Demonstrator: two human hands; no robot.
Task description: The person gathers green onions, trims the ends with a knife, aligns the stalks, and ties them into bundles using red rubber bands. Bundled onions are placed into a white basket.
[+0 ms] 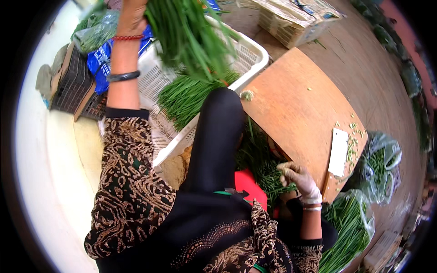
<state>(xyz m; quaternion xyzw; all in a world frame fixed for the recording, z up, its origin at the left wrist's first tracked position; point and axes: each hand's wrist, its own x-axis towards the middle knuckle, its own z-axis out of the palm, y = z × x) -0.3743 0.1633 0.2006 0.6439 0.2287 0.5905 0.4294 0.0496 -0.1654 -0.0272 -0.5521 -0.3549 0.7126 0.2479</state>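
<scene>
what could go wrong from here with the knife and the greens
The cleaver lies by the edge of the wooden board, close to the gloved right hand, so a careless sweep might knock it. The bunch of green stalks hangs from the left hand with its ends fanned out, so some might slip free.

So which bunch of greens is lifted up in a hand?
The upper bunch, gripped by the left hand. The lower bunch lies in the white basket; the bunches at lower right sit in clear plastic bags.
</scene>
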